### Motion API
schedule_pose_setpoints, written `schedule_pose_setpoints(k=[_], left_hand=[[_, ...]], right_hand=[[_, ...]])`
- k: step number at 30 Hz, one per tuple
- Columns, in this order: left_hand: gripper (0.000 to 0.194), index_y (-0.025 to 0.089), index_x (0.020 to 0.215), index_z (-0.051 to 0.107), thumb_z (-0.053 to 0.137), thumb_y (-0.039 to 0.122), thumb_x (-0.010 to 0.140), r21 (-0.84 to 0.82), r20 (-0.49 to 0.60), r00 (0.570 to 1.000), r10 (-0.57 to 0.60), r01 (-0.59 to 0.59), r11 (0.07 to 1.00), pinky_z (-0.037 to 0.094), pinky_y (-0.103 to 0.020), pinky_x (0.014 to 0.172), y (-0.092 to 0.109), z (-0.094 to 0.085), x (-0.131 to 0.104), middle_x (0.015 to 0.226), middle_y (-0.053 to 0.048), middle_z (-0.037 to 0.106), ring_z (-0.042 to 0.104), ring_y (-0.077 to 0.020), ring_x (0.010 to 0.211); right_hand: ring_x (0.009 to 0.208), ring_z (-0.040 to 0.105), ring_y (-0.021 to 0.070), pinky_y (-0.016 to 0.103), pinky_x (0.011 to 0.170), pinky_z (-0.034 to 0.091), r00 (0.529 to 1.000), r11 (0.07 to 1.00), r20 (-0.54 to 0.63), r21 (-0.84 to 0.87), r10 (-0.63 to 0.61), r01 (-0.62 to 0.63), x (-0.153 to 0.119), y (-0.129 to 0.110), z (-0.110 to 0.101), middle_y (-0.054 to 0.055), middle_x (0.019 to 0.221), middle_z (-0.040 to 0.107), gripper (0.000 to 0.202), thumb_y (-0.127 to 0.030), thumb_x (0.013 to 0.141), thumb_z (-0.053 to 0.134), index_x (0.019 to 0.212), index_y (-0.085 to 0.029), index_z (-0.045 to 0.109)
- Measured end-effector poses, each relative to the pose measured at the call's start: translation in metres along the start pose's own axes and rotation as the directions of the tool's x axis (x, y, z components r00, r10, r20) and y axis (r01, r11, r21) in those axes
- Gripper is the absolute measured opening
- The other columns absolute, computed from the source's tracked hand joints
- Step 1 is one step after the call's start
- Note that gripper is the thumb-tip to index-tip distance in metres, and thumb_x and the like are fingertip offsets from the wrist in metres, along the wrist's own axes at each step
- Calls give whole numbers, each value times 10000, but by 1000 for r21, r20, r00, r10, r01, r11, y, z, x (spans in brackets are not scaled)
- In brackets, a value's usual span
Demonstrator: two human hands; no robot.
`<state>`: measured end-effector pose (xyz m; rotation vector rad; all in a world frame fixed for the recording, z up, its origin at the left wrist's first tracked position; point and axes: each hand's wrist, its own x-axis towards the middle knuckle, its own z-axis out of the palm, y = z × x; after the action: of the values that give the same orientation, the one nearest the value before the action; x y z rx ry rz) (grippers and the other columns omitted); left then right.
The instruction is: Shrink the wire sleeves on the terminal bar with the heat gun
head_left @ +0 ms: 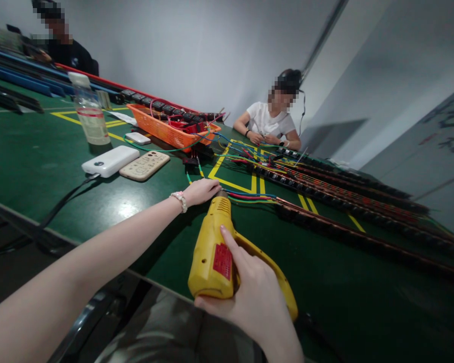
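Right hand (255, 297) wrapped around glossy yellow plastic electric screwdriver (215, 247), grip closed. Left hand (200, 191) just beyond screwdriver tip, fingers curled onto thin coloured wires (249, 196), green matte counter (41, 166).

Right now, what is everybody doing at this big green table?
The person wearing the camera grips a yellow power screwdriver in the right hand, its tip at the coloured wires. The left hand presses down beside that tip. Across the green table, another person handles wires by long socket strips.
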<state>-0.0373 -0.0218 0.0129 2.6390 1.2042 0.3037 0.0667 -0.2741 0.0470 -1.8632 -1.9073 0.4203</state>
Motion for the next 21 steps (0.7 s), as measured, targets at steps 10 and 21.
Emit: schedule_pose_setpoints(k=[10,21], left_hand=[[580,162,861,521,124,581,802,-22,5,1000,2,-2,1000,191,-147,596,0,-2,-3,883,-18,580,443,-12,695],[566,138,821,533,175,577,802,-95,-2,1000,-12,12,995,229,-134,601,-1,-2,-2,840,-20,577,423,6,653]], right_hand=[[885,543,222,366,802,443,998,999,53,28,-47,45,2,7,-1,38,1024,548,1113,-728,499,609,1416,-322,126],[931,554,183,286,788,458,999,999,25,17,-34,33,-11,41,-17,18,1128,544,1098,-684,505,644,1415,-317,152]])
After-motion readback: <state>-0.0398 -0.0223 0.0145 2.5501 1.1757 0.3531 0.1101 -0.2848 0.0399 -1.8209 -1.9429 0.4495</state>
